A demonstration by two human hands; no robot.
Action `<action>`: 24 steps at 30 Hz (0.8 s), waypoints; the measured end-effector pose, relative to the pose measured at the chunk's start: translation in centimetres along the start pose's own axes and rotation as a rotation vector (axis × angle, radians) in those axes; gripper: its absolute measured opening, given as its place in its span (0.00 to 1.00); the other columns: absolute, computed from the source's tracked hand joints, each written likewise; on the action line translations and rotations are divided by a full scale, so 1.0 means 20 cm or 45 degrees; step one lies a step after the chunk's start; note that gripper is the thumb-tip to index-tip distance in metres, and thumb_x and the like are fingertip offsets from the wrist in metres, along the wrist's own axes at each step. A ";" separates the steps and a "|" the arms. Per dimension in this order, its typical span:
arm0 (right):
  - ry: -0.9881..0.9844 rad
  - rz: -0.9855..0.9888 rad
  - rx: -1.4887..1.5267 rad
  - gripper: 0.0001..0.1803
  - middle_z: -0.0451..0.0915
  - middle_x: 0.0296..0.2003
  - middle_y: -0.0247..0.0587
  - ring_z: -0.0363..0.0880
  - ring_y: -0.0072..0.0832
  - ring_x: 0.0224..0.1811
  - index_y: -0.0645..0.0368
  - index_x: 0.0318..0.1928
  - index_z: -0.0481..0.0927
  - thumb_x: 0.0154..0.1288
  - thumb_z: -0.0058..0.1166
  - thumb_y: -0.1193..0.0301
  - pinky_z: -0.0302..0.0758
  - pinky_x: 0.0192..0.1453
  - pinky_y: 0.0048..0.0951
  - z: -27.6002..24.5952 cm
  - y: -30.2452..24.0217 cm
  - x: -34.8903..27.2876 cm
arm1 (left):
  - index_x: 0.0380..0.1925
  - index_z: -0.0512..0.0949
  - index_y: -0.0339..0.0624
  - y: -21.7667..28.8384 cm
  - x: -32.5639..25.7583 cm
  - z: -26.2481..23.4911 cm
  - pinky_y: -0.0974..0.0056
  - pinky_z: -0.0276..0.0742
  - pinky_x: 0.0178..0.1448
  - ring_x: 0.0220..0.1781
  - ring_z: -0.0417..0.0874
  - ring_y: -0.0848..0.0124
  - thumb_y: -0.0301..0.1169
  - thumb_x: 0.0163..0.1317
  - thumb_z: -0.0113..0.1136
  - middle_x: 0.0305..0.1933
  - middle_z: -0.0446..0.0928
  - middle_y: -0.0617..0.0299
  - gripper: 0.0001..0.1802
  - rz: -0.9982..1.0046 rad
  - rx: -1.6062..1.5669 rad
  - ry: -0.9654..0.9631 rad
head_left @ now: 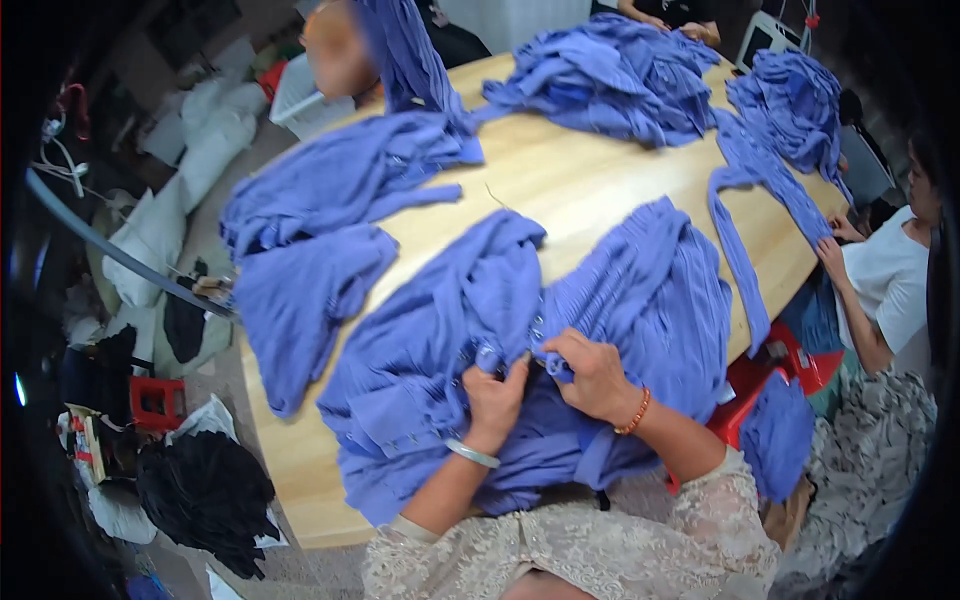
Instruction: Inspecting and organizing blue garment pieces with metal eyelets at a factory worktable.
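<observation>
A blue-purple buttoned garment [440, 300] lies spread in front of me, its ribbed other side reaching to the right and its lower folds over the table's near edge. My left hand [494, 398] is closed on the edge with the buttons, thumb pressed against the cloth. Just to its right, my right hand [590, 375] pinches the facing edge beside a pale button. The two hands are a short gap apart. What lies under my fingertips is partly hidden.
More blue garments [310, 270] lie at the left of the wooden table [560, 180]. Large blue heaps [620, 75] stand at the far side. A co-worker [895, 270] handles a strip of blue cloth at right. A red stool [158, 400] and black cloth [205, 490] are on the floor.
</observation>
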State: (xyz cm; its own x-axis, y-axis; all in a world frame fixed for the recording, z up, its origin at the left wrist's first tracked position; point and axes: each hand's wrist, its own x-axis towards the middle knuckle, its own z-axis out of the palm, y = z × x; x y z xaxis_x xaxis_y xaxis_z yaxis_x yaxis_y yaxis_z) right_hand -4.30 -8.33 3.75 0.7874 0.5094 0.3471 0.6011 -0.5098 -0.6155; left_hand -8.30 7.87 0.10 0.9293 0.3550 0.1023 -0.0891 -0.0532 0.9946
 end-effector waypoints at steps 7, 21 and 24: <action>0.041 -0.192 -0.221 0.24 0.75 0.32 0.44 0.79 0.45 0.32 0.60 0.43 0.76 0.38 0.61 0.81 0.76 0.33 0.39 0.06 -0.03 -0.03 | 0.30 0.83 0.37 -0.13 -0.05 0.00 0.72 0.69 0.30 0.26 0.75 0.81 0.24 0.59 0.66 0.27 0.79 0.69 0.02 -0.299 -0.421 0.055; 0.158 -0.335 -0.235 0.25 0.73 0.32 0.43 0.78 0.43 0.30 0.59 0.42 0.76 0.36 0.61 0.82 0.74 0.31 0.38 0.10 0.02 0.01 | 0.27 0.78 0.40 -0.04 0.00 0.00 0.73 0.62 0.23 0.20 0.71 0.81 0.24 0.61 0.65 0.24 0.76 0.70 0.06 -0.429 -0.544 -0.001; 0.166 -0.234 -0.104 0.27 0.73 0.32 0.43 0.79 0.43 0.31 0.58 0.43 0.75 0.35 0.62 0.82 0.75 0.31 0.38 0.08 0.00 0.03 | 0.29 0.80 0.40 -0.08 -0.01 -0.01 0.74 0.63 0.24 0.20 0.73 0.81 0.24 0.63 0.65 0.25 0.78 0.68 0.04 -0.452 -0.633 -0.053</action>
State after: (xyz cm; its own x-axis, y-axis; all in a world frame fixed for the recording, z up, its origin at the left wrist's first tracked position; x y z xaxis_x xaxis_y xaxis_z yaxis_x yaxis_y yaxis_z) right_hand -4.04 -6.93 2.69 0.6713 0.5079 0.5398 0.7411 -0.4735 -0.4761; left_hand -8.44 7.98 -1.51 0.9452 0.2340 -0.2278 0.0813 0.5070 0.8581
